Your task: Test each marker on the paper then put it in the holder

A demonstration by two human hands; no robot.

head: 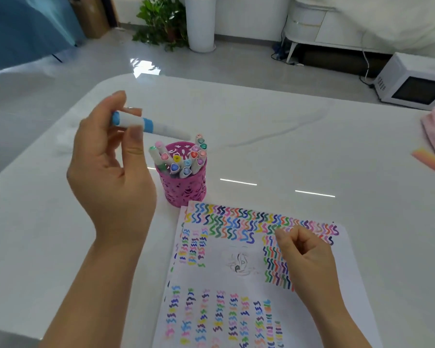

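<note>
Left fingers (134, 144) pinching blue marker (158, 128) above holder (186, 188), right fingers (288, 238) curled on paper (236, 280), seemingly empty

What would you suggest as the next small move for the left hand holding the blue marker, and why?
Probably tip the blue marker upright and lower it into the pink holder. The left hand pinches it roughly level, raised just left of the holder, away from the paper, and the right hand rests curled on the sheet, holding nothing visible.

Glossy grey floor (236, 61) beyond the white table (286, 121) holds a plant (161, 18), cabinet (324, 26) and microwave (412, 84).
</note>
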